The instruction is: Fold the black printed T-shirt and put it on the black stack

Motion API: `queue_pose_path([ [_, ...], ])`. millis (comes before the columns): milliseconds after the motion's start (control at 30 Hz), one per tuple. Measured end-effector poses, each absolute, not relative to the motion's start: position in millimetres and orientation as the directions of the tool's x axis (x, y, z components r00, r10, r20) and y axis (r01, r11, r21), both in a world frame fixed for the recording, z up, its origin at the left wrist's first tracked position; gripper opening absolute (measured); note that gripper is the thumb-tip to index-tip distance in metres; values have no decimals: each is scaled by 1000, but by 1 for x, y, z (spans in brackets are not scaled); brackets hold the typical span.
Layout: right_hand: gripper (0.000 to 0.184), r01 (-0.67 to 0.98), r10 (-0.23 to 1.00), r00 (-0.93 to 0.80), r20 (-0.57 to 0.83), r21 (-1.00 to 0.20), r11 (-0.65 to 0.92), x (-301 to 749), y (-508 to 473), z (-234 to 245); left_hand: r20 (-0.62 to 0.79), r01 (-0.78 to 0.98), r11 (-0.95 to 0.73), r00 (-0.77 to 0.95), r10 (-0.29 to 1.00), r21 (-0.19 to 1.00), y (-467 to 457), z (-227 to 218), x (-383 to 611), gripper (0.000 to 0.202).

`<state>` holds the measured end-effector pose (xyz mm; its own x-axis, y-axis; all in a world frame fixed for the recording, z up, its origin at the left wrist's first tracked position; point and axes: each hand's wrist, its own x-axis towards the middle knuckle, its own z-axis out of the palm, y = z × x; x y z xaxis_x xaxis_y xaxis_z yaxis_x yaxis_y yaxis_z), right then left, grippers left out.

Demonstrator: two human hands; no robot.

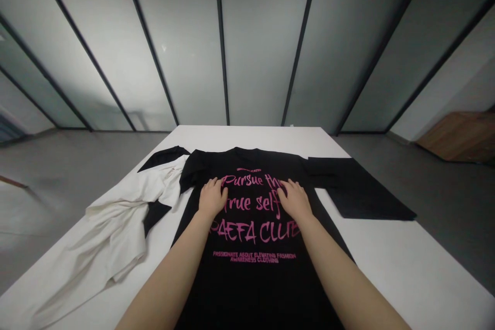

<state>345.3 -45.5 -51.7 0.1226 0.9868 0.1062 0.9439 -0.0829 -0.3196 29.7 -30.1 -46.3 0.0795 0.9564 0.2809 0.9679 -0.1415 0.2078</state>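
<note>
A black cotton T-shirt with pink brush lettering (pixel 251 289) lies flat, printed side up, along the middle of a white rectangular table (pixel 390 263), and its long axis runs straight out from the person. The collar (pixel 247 151) points toward the table's far edge, while the lower body runs out of view at the bottom of the frame. Both bare hands rest on the pink print at chest height, palms down with the fingers lightly spread, pressing flat and pinching nothing. The left hand (pixel 212 198) lies just left of the shirt's centre line and the right hand (pixel 294 200) just right of it, so neither hand is clearly nearer the collar (the two sit almost level). A flat black sleeve (pixel 359 185) extends toward the table's right edge. At the table's left side, a crumpled off-white fabric garment (pixel 104 229) lies beside the shirt, with black fabric showing at its far end and against the shirt's left side (whether that black belongs to the shirt, the picture does not settle).
</note>
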Motion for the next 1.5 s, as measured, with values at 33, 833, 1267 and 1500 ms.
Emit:
queue_pose_path([
  [33,54,944,986,132,106,-316,-92,347,-51,-52,283,970,-137,77,956,200,-34,-47,30,44],
  [833,51,907,924,381,12,-198,-371,405,-139,-25,64,964,260,-263,963,52,-122,-11,-23,49],
  [1267,58,909,922,317,-224,-204,-363,448,-191,-41,-214,986,151,-162,963,-67,-167,-9,-46,55],
  [1500,60,968,957,243,-157,-24,-249,465,-216,-41,-263,982,95,-136,955,-162,-189,18,-44,52],
])
